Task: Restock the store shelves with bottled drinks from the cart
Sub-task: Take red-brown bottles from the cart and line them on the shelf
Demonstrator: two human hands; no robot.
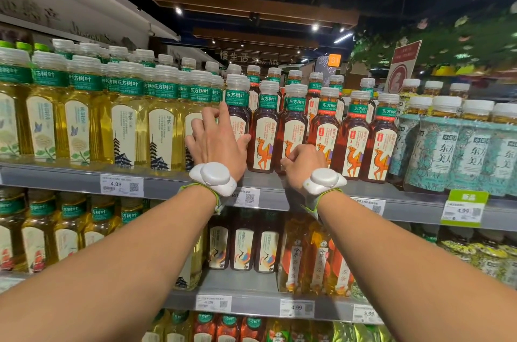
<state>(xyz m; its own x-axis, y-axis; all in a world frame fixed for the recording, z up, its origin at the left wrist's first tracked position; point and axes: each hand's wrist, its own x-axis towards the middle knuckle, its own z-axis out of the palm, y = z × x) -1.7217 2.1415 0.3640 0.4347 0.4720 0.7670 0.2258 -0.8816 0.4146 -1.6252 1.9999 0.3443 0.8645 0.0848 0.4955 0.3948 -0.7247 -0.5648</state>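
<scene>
My left hand (215,143) is raised to the upper shelf (84,178). Its fingers are spread and fairly straight, lying against a dark tea bottle (237,102) at the left end of the dark row and the yellow tea bottle beside it. My right hand (300,164) is lower. Its fingers curl round the base of a dark tea bottle with a camel label (292,123), which stands upright on the shelf. Both wrists carry white sensor bands. The cart is out of sight.
Yellow tea bottles (126,117) fill the shelf to the left, more camel-label bottles (355,131) and teal-wrapped bottles (447,145) the right. A lower shelf (251,302) holds mixed teas, with a gap behind its front row at the centre. Price tags line the shelf edges.
</scene>
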